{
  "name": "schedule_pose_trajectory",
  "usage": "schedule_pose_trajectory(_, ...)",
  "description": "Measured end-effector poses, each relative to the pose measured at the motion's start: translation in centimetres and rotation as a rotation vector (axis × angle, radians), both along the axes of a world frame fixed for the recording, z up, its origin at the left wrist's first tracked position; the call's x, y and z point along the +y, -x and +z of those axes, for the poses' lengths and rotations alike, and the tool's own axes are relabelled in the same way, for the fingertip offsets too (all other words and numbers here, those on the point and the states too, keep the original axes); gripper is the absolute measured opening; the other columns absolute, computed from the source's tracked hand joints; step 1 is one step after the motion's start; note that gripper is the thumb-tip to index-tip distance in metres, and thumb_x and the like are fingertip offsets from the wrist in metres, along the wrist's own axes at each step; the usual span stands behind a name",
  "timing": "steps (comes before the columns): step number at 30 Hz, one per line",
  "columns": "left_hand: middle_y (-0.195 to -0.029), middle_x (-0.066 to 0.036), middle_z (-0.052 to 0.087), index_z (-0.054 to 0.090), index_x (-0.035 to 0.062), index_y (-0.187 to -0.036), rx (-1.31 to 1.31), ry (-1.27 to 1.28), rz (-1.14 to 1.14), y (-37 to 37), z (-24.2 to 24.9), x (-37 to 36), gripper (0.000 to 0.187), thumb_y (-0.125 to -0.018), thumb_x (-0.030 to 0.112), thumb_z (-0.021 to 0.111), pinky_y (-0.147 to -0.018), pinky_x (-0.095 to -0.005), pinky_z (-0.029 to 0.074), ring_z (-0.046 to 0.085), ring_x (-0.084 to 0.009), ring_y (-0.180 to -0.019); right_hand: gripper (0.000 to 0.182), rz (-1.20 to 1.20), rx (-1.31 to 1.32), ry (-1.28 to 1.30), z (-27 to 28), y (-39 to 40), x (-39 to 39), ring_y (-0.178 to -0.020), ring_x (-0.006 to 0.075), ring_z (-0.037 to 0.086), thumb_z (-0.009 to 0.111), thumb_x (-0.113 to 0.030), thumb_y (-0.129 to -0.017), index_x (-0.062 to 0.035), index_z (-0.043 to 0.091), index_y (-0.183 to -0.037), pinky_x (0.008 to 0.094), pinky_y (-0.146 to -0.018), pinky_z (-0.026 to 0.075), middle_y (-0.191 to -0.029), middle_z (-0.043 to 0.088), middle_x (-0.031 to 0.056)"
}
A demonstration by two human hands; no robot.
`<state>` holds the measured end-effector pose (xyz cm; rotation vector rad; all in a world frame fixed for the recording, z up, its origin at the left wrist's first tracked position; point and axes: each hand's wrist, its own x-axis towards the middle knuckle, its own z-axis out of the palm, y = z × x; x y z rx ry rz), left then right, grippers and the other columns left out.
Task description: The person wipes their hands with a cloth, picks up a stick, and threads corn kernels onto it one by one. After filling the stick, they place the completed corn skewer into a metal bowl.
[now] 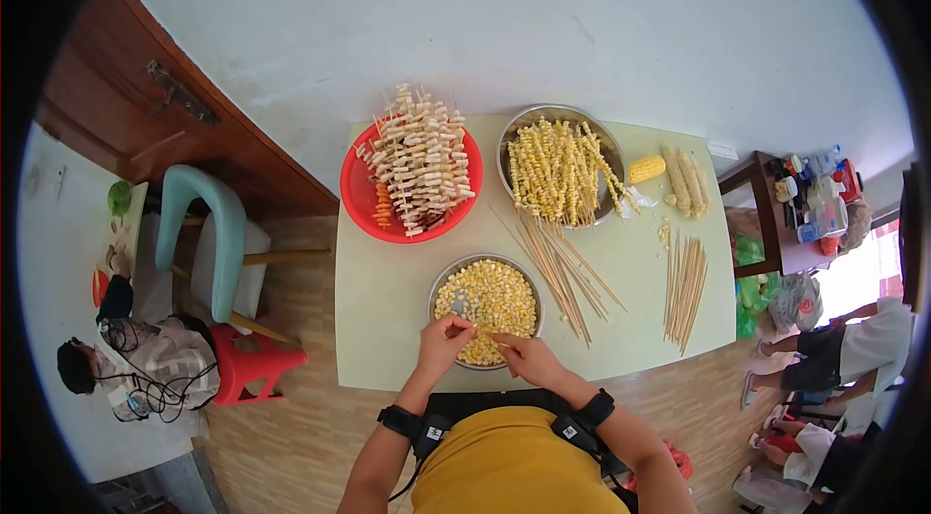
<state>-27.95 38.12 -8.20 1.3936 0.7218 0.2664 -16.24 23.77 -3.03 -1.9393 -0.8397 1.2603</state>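
Note:
Over the near side of a steel bowl (433, 293) of loose corn kernels (499, 293), my two hands come close together. My left hand (443, 343) is closed in a pinch on what looks like a corn kernel, largely covered by the fingertips. Fingers pressed together, my right hand (531, 360) grips a thin wooden skewer, of which only a short bit shows between the hands. Just beyond the bowl, to the right, lies a loose fan of bare bamboo skewers (558, 272).
A red basin (351, 208) holds pale loaded skewers; a steel basin (503, 165) holds skewers of corn. Corn cobs (687, 182) and another skewer bundle (686, 296) lie to the right. At left are a teal chair (184, 194) and a seated person (160, 373); other people sit at right.

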Motion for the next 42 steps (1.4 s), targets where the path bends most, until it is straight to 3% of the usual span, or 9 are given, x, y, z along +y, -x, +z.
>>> schedule_pose_trajectory(2, -0.072, -0.006, 0.061, 0.056, -0.0013, -0.077, -0.006, 0.012, 0.019, -0.1, 0.2, -0.1, 0.006, -0.075, 0.003, 0.059, -0.062, -0.0219, 0.047, 0.06, -0.0118, -0.068, 0.033, 0.016, 0.011, 0.015, 0.1, -0.1, 0.0, -0.045, 0.0111, 0.051, 0.043, -0.018, -0.086, -0.0131, 0.047, -0.118, 0.0258, -0.048, 0.042, -0.049, 0.049, 0.0044)
schedule_pose_trajectory(6, -0.073, -0.006, 0.061, 0.055, -0.0009, -0.077, 0.014, -0.006, 0.056, 0.0, -0.4, 0.1, 0.005, -0.075, 0.002, 0.059, -0.062, -0.0216, 0.047, 0.06, -0.0115, -0.069, 0.032, -0.026, 0.017, 0.002, 0.3, -0.2, -0.1, -0.043, 0.0165, 0.052, 0.043, -0.017, -0.085, -0.0146, 0.049, -0.116, 0.029, -0.048, 0.043, -0.051, 0.052, 0.0095)
schedule_pose_trajectory(9, -0.072, -0.006, 0.061, 0.056, -0.0009, -0.077, -0.009, 0.025, 0.046, 0.0, -0.5, -0.2, 0.006, -0.075, 0.003, 0.059, -0.062, -0.0219, 0.047, 0.06, -0.0113, -0.068, 0.032, -0.033, 0.025, -0.012, 0.0, -0.2, -0.2, -0.043, 0.0157, 0.052, 0.043, -0.017, -0.085, -0.0133, 0.049, -0.116, 0.0283, -0.047, 0.043, -0.051, 0.052, 0.0092)
schedule_pose_trajectory(11, -0.072, -0.006, 0.061, 0.056, -0.0007, -0.077, 0.016, 0.0, 0.032, -0.2, -0.9, -0.1, 0.006, -0.075, 0.003, 0.059, -0.062, -0.022, 0.047, 0.06, -0.0112, -0.067, 0.032, -0.038, 0.044, 0.014, 0.1, -0.3, -0.2, -0.044, 0.01, 0.049, 0.044, -0.018, -0.085, -0.0116, 0.048, -0.117, 0.025, -0.047, 0.041, -0.049, 0.05, 0.0043)
schedule_pose_trajectory(21, -0.07, -0.007, 0.061, 0.055, -0.0011, -0.076, 0.139, -0.111, -0.023, -1.4, -0.4, -0.1, 0.006, -0.073, 0.002, 0.059, -0.061, -0.0217, 0.047, 0.059, -0.0119, -0.066, 0.032, -0.07, 0.061, 0.01, 0.1, -0.7, -0.1, -0.043, 0.0104, 0.048, 0.044, -0.018, -0.085, -0.0112, 0.049, -0.116, 0.0253, -0.046, 0.04, -0.048, 0.049, 0.0047)
schedule_pose_trajectory(23, -0.07, -0.007, 0.061, 0.055, -0.001, -0.076, 0.145, -0.092, 0.003, -1.8, 0.1, -0.1, 0.006, -0.073, 0.002, 0.059, -0.061, -0.0217, 0.046, 0.059, -0.0118, -0.066, 0.031, -0.063, 0.048, -0.012, 0.0, -0.9, 0.1, -0.044, 0.0146, 0.052, 0.044, -0.018, -0.085, -0.0108, 0.05, -0.114, 0.0278, -0.047, 0.043, -0.051, 0.052, 0.0092)
schedule_pose_trajectory(42, -0.065, -0.006, 0.061, 0.057, 0.0, -0.074, 0.063, -0.117, 0.046, -1.5, -1.1, 0.1, 0.007, -0.071, 0.005, 0.061, -0.058, -0.0221, 0.047, 0.059, -0.0111, -0.061, 0.032, -0.072, 0.117, 0.054, 0.2, -0.9, 0.3, -0.043, 0.0121, 0.051, 0.042, -0.018, -0.085, -0.0101, 0.05, -0.115, 0.0259, -0.046, 0.042, -0.048, 0.048, 0.0053)
